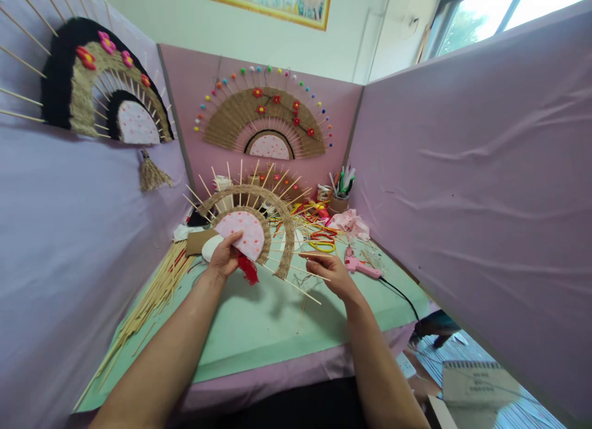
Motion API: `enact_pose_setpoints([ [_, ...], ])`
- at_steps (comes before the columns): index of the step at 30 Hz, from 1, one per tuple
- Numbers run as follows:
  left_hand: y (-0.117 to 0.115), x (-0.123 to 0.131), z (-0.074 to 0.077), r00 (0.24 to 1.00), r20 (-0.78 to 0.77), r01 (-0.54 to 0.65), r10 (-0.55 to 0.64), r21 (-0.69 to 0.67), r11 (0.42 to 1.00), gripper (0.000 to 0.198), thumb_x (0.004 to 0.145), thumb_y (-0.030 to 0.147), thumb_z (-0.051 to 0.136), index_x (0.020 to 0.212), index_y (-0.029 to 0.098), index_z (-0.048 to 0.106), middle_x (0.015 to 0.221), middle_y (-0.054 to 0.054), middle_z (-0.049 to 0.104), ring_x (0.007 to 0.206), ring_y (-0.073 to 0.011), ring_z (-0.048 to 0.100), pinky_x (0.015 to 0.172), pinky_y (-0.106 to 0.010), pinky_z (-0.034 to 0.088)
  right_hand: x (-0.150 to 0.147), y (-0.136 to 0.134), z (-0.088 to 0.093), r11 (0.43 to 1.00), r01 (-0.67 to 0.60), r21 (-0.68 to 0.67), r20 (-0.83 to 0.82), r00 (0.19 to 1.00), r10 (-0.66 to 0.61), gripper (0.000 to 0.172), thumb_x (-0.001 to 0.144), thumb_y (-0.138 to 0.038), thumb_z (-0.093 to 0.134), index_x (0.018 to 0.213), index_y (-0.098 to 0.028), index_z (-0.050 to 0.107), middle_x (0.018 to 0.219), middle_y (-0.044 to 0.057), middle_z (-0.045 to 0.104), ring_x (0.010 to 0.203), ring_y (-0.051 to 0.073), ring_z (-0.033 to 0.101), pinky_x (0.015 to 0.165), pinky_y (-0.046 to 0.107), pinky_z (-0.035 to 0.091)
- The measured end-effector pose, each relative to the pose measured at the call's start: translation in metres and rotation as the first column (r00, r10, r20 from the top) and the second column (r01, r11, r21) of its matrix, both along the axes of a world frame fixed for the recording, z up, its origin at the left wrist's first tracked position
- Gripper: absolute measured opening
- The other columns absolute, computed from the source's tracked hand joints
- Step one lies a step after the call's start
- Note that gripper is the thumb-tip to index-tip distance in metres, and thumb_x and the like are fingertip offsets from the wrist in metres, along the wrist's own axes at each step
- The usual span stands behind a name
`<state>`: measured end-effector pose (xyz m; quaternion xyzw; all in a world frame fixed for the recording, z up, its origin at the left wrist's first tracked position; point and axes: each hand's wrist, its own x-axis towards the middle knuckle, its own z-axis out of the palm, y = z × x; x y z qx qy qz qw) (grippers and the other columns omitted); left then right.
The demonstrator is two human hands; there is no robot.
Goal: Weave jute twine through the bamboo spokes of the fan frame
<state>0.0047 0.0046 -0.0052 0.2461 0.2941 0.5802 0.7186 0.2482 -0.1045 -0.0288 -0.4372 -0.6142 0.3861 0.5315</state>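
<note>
In front of me I hold a handmade fan (291, 232) built of thin wooden sticks and bands of twisted jute cord. My left hand (225, 256) is closed on its pink, red-dotted half-round centre (250, 232), thumb on the front face. A red tassel (248, 269) hangs just beside that hand. At the fan's right edge, my right hand (330, 273) has its fingers drawn together around the sticks, with one wooden stick (319, 254) along the index finger. The outer jute band ends left of the right fingertips. Bare stick ends poke out past it.
Long loose sticks (152, 306) lie along the table's left side. A pink glue gun (363, 265) with a black cord, scissors (324, 239), pink cloth (350, 224) and a pot of pens (340, 201) stand right and behind. Finished fans (272, 121) hang on the partitions.
</note>
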Motion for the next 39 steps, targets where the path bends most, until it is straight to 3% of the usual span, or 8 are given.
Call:
enact_pose_setpoints([
  [6, 0.004, -0.006, 0.002, 0.997, 0.036, -0.062, 0.061, 0.030, 0.998, 0.026, 0.072, 0.005, 0.059, 0.094, 0.015, 0.065, 0.073, -0.001, 0.072, 0.063, -0.0160, 0.069, 0.074, -0.030, 0.058, 0.020, -0.005, 0.003, 0.997, 0.079, 0.019, 0.044, 0.996, -0.080, 0.024, 0.077, -0.036, 0.066, 0.094, -0.020, 0.072, 0.079, 0.003, 0.064, 0.068, 0.013, 0.054, 0.062, 0.026, 0.042],
  [18, 0.010, -0.013, 0.002, 0.994, 0.010, -0.108, 0.108, 0.067, 0.992, 0.037, 0.070, 0.006, 0.062, 0.105, 0.017, 0.063, 0.072, -0.002, 0.072, 0.068, -0.0180, 0.070, 0.078, -0.031, 0.057, 0.037, -0.019, 0.019, 0.966, 0.246, 0.084, -0.023, 0.969, -0.245, 0.021, 0.075, -0.039, 0.067, 0.081, -0.019, 0.067, 0.064, 0.001, 0.057, 0.059, 0.013, 0.050, 0.053, 0.026, 0.040],
  [27, 0.007, -0.009, 0.006, 0.989, 0.091, -0.119, 0.115, 0.039, 0.992, 0.028, 0.077, 0.003, 0.054, 0.101, 0.016, 0.064, 0.069, 0.000, 0.071, 0.059, -0.0129, 0.067, 0.075, -0.025, 0.057, 0.032, -0.018, 0.016, 0.988, 0.136, 0.067, 0.059, 0.988, -0.140, 0.024, 0.079, -0.038, 0.063, 0.093, -0.019, 0.071, 0.067, 0.001, 0.059, 0.062, 0.013, 0.052, 0.058, 0.026, 0.042],
  [33, 0.003, -0.003, 0.007, 0.986, 0.103, -0.137, 0.134, 0.028, 0.990, 0.036, 0.075, 0.005, 0.058, 0.109, 0.017, 0.062, 0.072, 0.001, 0.072, 0.063, -0.0148, 0.069, 0.071, -0.026, 0.058, 0.014, -0.008, 0.007, 0.995, 0.088, 0.046, 0.063, 0.994, -0.090, 0.024, 0.080, -0.038, 0.062, 0.093, -0.019, 0.071, 0.067, 0.001, 0.059, 0.062, 0.013, 0.053, 0.059, 0.026, 0.044],
  [39, 0.003, 0.002, 0.005, 0.988, 0.097, -0.121, 0.120, 0.011, 0.993, 0.035, 0.077, 0.008, 0.058, 0.110, 0.019, 0.061, 0.076, 0.001, 0.073, 0.069, -0.0151, 0.070, 0.070, -0.023, 0.057, -0.027, -0.006, 0.001, 0.989, -0.147, -0.031, 0.268, 0.952, 0.150, 0.021, 0.084, -0.029, 0.055, 0.097, -0.021, 0.070, 0.074, 0.002, 0.066, 0.068, 0.014, 0.058, 0.064, 0.025, 0.045],
])
